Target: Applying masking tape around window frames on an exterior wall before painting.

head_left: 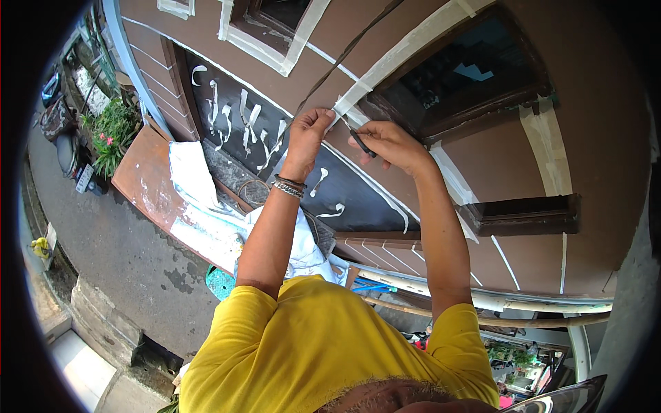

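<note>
Both my arms reach up to a brown wall (406, 55) edged with strips of pale masking tape (389, 65). With its thumb and fingertips, my left hand (310, 138) pinches the tape where strips meet near the lower corner of a dark-framed window (475, 69). Just right of it, my right hand (396, 146) is closed around a slim black-handled knife (362, 143). Its thin blade points up and left toward the tape at my left fingertips. Whether the blade touches the tape is too small to tell.
Several short torn tape pieces (244, 113) stick to a black panel (227, 89) below. A dark cable (337, 65) crosses the wall near my left hand. Below are a brown board (148, 182) with white sheeting (196, 172), a bamboo pole (496, 321) and a parked motorbike (67, 151).
</note>
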`<action>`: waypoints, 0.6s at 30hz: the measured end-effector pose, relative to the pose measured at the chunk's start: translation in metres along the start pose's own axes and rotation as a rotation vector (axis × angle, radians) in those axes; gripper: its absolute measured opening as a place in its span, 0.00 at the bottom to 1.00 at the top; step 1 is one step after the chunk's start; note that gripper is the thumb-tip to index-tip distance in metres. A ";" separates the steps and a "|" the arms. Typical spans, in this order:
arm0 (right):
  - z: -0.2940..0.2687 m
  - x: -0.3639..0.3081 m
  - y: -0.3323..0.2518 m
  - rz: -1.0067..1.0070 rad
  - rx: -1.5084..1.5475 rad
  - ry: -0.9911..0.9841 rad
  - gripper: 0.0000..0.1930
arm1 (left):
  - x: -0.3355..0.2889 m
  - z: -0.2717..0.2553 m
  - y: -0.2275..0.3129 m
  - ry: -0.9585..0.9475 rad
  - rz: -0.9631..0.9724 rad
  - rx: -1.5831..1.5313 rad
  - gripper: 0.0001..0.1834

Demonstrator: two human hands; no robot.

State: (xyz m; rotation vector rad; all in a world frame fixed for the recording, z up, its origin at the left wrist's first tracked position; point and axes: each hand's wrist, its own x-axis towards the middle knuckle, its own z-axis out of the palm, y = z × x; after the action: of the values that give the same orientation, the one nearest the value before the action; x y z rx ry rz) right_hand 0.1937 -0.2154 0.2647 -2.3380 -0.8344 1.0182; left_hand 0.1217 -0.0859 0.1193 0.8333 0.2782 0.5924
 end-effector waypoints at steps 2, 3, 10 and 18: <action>0.001 0.000 -0.003 -0.014 -0.007 0.007 0.17 | 0.001 -0.001 0.001 -0.024 0.005 0.001 0.10; 0.001 -0.001 -0.004 -0.016 -0.007 0.005 0.17 | 0.001 -0.001 0.002 -0.022 0.007 0.002 0.10; 0.004 -0.001 0.001 -0.077 0.066 0.037 0.11 | 0.004 -0.003 0.005 -0.059 -0.025 0.039 0.10; 0.013 0.003 0.003 -0.078 0.034 0.025 0.08 | -0.003 -0.005 0.002 -0.025 -0.053 -0.044 0.08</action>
State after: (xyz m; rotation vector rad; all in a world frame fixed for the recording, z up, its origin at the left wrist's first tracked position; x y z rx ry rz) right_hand 0.1863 -0.2132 0.2535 -2.2668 -0.8839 0.9614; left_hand 0.1164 -0.0835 0.1170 0.7885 0.2630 0.5368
